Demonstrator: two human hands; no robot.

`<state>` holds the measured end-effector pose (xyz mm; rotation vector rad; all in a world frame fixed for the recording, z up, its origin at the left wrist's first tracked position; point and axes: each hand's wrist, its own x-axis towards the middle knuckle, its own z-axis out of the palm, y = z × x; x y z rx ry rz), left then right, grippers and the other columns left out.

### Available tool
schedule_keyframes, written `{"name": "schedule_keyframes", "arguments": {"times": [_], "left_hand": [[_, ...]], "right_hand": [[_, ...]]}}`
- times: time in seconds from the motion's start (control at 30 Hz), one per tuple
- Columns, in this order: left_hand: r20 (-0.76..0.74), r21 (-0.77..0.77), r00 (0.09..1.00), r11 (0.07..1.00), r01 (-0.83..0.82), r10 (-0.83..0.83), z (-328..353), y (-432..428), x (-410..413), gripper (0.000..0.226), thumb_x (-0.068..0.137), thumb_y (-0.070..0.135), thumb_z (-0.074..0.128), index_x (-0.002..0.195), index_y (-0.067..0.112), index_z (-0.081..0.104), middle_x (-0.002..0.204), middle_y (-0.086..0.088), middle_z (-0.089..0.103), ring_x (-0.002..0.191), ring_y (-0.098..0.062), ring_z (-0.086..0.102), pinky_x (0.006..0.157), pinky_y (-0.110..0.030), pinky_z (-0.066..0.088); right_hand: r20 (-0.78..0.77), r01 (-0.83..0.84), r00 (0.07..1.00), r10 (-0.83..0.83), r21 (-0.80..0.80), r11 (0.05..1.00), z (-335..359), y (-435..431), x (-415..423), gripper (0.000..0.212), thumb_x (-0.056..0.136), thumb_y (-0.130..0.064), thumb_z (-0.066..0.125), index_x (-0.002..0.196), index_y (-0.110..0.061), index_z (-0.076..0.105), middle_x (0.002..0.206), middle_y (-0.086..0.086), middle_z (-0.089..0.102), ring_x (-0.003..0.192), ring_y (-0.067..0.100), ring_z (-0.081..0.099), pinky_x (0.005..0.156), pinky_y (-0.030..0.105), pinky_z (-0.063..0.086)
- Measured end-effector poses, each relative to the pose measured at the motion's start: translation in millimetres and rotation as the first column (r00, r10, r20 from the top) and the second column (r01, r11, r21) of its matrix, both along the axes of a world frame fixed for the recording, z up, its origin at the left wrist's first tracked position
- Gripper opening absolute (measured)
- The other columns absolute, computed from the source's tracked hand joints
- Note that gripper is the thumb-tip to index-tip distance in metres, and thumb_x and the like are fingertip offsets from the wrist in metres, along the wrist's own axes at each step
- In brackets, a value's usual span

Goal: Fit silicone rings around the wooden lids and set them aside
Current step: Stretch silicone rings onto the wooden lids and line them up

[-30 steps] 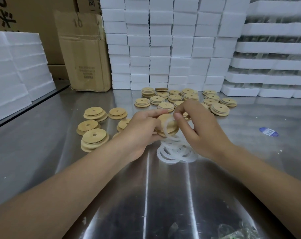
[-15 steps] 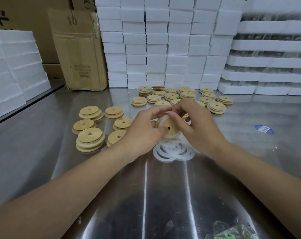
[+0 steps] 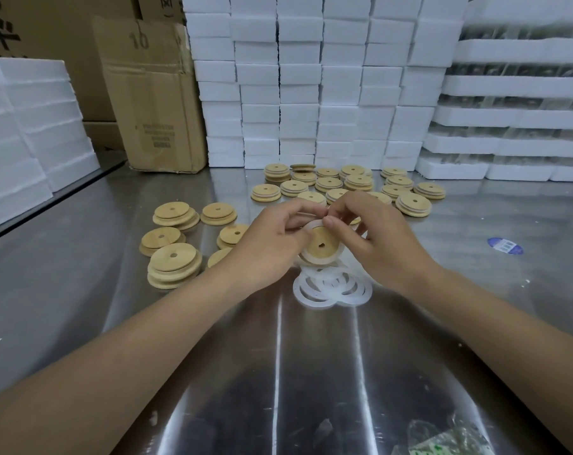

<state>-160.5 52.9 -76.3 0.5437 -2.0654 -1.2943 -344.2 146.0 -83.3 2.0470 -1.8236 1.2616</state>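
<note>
Both hands meet over the middle of the steel table [image 3: 311, 372]; the left hand [image 3: 272, 244] grips a wooden lid [image 3: 323, 246] by its left edge, fingers curled round it, holding it tilted toward the camera just above the surface; the right hand [image 3: 387, 244] pinches a white silicone ring [image 3: 311, 258] against the lid's far rim between thumb and forefinger; the ring lies round the lid's near and left edge, but the fingers hide whether it sits all the way round; just nearer than the lid, a small heap of loose rings [image 3: 331, 287] lies overlapping on the steel; to the left, beside the left wrist, stand several short stacks of lids [image 3: 175, 266], each with a small hole at its centre; further off, beyond the hands, a larger cluster of lids [image 3: 354, 182] is spread in low piles; behind it rises a wall of white foam blocks [image 3: 311, 77], with a worn cardboard box [image 3: 153, 100] at far left and foam trays [image 3: 515, 87] stacked at far right; a blue sticker [image 3: 505, 246] lies flat on the table to the right, well apart from the hands; crumpled plastic wrap [image 3: 449, 441] lies at the near right edge
</note>
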Motion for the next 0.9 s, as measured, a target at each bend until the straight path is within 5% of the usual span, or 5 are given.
{"name": "schedule_keyframes", "arguments": {"times": [0.23, 0.4, 0.53, 0.7, 0.9], "left_hand": [[0.081, -0.013, 0.994, 0.998, -0.068, 0.069, 6, -4, 6, 0.008, 0.102, 0.012, 0.072, 0.105, 0.019, 0.071, 0.09, -0.004, 0.082, 0.087, -0.028, 0.074, 0.092, -0.06, 0.058], [0.138, -0.029, 0.986, 0.996, -0.09, 0.093, 14, -6, 11, 0.007, 0.097, 0.02, 0.079, 0.098, 0.013, 0.077, 0.088, -0.01, 0.082, 0.094, -0.035, 0.076, 0.097, -0.051, 0.062], [0.158, 0.064, 0.987, 0.997, -0.048, 0.037, 19, -11, 16, 0.004, 0.095, 0.015, 0.081, 0.093, 0.013, 0.08, 0.089, -0.012, 0.083, 0.082, -0.015, 0.074, 0.095, -0.039, 0.063], [0.166, 0.154, 0.986, 0.987, -0.046, 0.021, 22, -13, 17, 0.003, 0.095, 0.01, 0.081, 0.092, 0.01, 0.079, 0.083, -0.008, 0.082, 0.078, -0.009, 0.076, 0.088, -0.028, 0.065], [0.206, 0.103, 0.977, 0.991, -0.08, 0.057, 24, -11, 17, 0.008, 0.092, 0.013, 0.084, 0.096, 0.007, 0.081, 0.083, -0.009, 0.082, 0.083, -0.016, 0.076, 0.095, -0.036, 0.065]], "right_hand": [[0.074, -0.027, 0.997, 0.021, 0.075, 0.997, 6, 5, -1, 0.008, 0.103, -0.028, 0.065, 0.095, -0.026, 0.066, 0.094, -0.013, 0.068, 0.092, 0.009, 0.064, 0.071, 0.018, 0.049], [0.098, -0.052, 0.994, 0.04, 0.12, 0.991, 12, 10, -2, 0.007, 0.102, -0.02, 0.066, 0.096, -0.02, 0.068, 0.095, -0.01, 0.07, 0.092, 0.01, 0.064, 0.07, 0.017, 0.048], [0.105, -0.066, 0.993, 0.051, 0.145, 0.987, 14, 12, -2, 0.008, 0.102, -0.017, 0.064, 0.095, -0.016, 0.068, 0.094, -0.005, 0.07, 0.091, 0.011, 0.063, 0.071, 0.021, 0.047], [0.147, -0.094, 0.987, 0.071, 0.16, 0.983, 15, 12, 0, 0.011, 0.103, -0.015, 0.063, 0.093, -0.016, 0.066, 0.092, -0.004, 0.068, 0.088, 0.01, 0.061, 0.071, 0.023, 0.046], [0.077, -0.073, 0.995, 0.06, 0.178, 0.981, 18, 14, -2, 0.01, 0.104, -0.014, 0.063, 0.095, -0.011, 0.066, 0.091, -0.004, 0.067, 0.082, 0.001, 0.056, 0.069, 0.015, 0.044]]}}
